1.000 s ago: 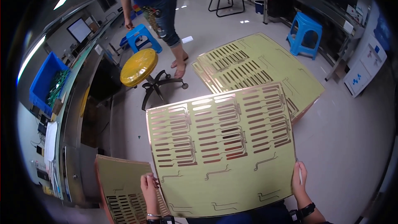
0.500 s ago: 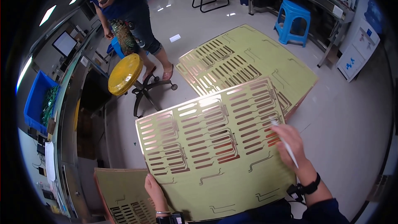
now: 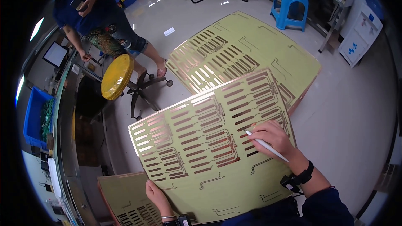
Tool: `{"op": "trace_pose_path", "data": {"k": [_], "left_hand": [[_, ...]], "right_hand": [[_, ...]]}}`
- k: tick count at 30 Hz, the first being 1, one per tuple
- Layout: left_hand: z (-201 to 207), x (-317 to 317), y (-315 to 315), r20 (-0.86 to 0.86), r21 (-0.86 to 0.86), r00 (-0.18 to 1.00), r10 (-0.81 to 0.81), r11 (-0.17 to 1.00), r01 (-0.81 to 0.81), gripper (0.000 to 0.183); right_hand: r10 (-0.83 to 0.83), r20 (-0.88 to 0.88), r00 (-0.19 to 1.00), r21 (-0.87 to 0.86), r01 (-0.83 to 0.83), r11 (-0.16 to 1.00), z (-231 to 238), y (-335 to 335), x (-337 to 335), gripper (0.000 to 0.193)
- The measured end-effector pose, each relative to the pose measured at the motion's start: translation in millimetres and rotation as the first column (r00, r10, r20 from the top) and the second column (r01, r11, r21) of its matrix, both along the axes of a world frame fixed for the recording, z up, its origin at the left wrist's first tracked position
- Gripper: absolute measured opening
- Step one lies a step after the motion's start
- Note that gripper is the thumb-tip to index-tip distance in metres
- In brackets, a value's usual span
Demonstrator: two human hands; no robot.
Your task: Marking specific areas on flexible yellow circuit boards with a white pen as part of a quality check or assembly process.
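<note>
A large yellow-green sheet (image 3: 201, 150) with rows of copper slot shapes and thin traces lies tilted in front of me. My left hand (image 3: 157, 196) grips its lower left edge. My right hand (image 3: 272, 139) rests on the sheet's right part and holds a thin white pen (image 3: 266, 145), tip pointing left onto the copper pattern. A black band sits on my right wrist.
A stack of similar sheets (image 3: 247, 52) lies on the floor beyond. Another sheet (image 3: 125, 203) lies at lower left. A yellow stool (image 3: 117, 77) and a standing person (image 3: 98, 19) are at upper left, a blue stool (image 3: 290, 11) at the top, a workbench with a blue bin (image 3: 35, 117) on the left.
My right hand left the sheet's right edge and came onto its face with the white pen. The sheet tilted and moved left. The standing person moved left in view.
</note>
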State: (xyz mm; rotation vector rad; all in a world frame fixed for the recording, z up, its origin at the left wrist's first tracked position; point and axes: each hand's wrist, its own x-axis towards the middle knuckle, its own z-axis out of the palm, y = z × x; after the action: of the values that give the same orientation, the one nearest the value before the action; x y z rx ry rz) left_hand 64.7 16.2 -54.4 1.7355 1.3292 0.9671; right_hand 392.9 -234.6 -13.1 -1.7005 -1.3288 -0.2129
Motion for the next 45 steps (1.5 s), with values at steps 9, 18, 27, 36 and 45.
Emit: {"op": "trace_pose_path", "data": {"k": [9, 18, 27, 36, 45], "left_hand": [[-1.9, -2.9, 0.6, -0.021, -0.003, 1.0, -0.016, 1.0, 0.016, 0.037], [1.3, -1.3, -0.2, -0.034, 0.019, 0.999, -0.016, 1.0, 0.017, 0.037], [1.4, -2.6, -0.1, -0.039, 0.026, 0.999, -0.027, 0.999, 0.028, 0.037], [2.0, -2.6, -0.9, -0.071, 0.033, 0.997, -0.015, 0.999, 0.017, 0.037], [6.7, 3.5, -2.2, -0.04, 0.035, 0.999, -0.005, 0.999, 0.007, 0.037]], "right_hand": [[-0.04, 0.089, 0.995, -0.039, 0.043, 0.998, -1.6, 0.4, -1.8, 0.03], [-0.055, 0.097, 0.994, -0.043, 0.06, 0.997, 1.4, 2.5, -1.5, 0.027], [0.056, -0.107, 0.993, 0.034, -0.052, 0.998, 33.1, 31.5, 12.9, 0.02], [0.031, -0.097, 0.995, 0.032, -0.028, 0.999, 15.6, 60.9, 31.4, 0.024], [0.028, -0.167, 0.986, 0.038, -0.022, 0.999, 12.7, 63.2, 32.4, 0.022]]}}
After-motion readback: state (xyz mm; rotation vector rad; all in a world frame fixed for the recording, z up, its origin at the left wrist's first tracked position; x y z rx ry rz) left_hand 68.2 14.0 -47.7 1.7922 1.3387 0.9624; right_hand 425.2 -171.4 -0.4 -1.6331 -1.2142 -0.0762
